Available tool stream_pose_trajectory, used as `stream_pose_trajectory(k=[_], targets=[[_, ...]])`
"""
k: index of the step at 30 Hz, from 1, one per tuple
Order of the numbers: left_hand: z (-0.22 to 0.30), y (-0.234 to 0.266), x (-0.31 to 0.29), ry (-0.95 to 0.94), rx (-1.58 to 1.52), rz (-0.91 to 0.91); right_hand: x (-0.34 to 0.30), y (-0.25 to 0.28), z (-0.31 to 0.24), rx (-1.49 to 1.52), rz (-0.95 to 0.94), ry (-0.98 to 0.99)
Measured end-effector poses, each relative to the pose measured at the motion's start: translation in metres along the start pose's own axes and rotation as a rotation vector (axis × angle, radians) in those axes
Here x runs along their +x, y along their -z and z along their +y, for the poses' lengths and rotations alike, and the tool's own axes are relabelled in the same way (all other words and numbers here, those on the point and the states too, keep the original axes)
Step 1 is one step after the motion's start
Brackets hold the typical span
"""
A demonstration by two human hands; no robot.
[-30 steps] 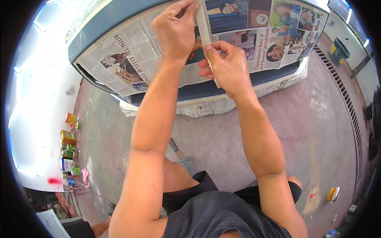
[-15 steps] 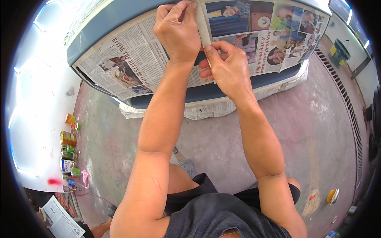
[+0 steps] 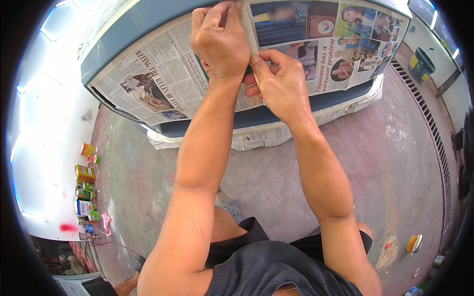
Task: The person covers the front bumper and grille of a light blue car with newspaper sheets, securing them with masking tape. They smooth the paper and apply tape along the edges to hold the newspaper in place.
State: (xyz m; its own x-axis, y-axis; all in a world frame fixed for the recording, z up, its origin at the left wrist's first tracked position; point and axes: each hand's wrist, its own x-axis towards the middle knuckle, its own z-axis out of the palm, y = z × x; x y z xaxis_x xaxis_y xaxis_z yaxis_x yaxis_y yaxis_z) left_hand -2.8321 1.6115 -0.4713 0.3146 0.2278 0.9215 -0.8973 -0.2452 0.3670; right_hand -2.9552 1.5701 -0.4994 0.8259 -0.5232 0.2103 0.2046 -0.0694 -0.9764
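Sheets of newspaper [image 3: 158,74] cover a blue-grey vehicle panel [image 3: 111,47] at the top of the view. A pale strip of masking tape [image 3: 251,32] runs up and down where the left sheet meets the right sheet [image 3: 281,29]. My left hand [image 3: 220,42] is closed at the strip's upper part, its fingertips pinched near the panel's top edge. Lower down, my right hand [image 3: 282,81] pinches the strip's lower part between thumb and forefinger, the other fingers curled behind. The tape's lower end is partly hidden by my right hand.
Several paint cans [image 3: 85,172] stand along the white wall at left, with a pink cloth [image 3: 106,223] beside them. A floor drain grate [image 3: 424,108] runs along the right, near a dark bucket [image 3: 422,65]. At lower left, another person's leg [image 3: 127,285] shows.
Both hands keep their grips, my left arm shifting slightly right. At lower left, the other person and the newspaper sheet there have moved down, mostly out of view.
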Motion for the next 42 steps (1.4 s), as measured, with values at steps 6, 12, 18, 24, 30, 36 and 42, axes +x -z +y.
stream_pose_trajectory(k=[6, 12, 18, 24, 30, 36, 42], targets=[[-0.004, -0.003, 0.002, -0.046, 0.077, 0.057, 0.001, 0.007, -0.006, -0.034, -0.054, -0.024], [-0.016, 0.001, 0.007, -0.074, 0.134, 0.097, -0.007, 0.0, 0.003, 0.062, -0.021, -0.054], [-0.015, -0.002, 0.007, -0.079, 0.123, 0.115, -0.024, 0.001, 0.034, 0.222, 0.121, 0.134], [-0.021, 0.0, 0.008, -0.134, 0.153, 0.128, -0.04, 0.0, 0.026, 0.161, 0.099, 0.182], [-0.001, 0.007, 0.006, -0.086, 0.089, 0.087, -0.056, 0.01, 0.051, -0.061, 0.102, 0.128], [0.005, 0.008, 0.01, -0.122, 0.044, 0.098, -0.078, 0.014, 0.089, -0.14, 0.162, 0.221], [0.006, 0.006, 0.008, -0.122, 0.051, 0.094, -0.087, 0.006, 0.138, -0.15, 0.146, 0.414]])
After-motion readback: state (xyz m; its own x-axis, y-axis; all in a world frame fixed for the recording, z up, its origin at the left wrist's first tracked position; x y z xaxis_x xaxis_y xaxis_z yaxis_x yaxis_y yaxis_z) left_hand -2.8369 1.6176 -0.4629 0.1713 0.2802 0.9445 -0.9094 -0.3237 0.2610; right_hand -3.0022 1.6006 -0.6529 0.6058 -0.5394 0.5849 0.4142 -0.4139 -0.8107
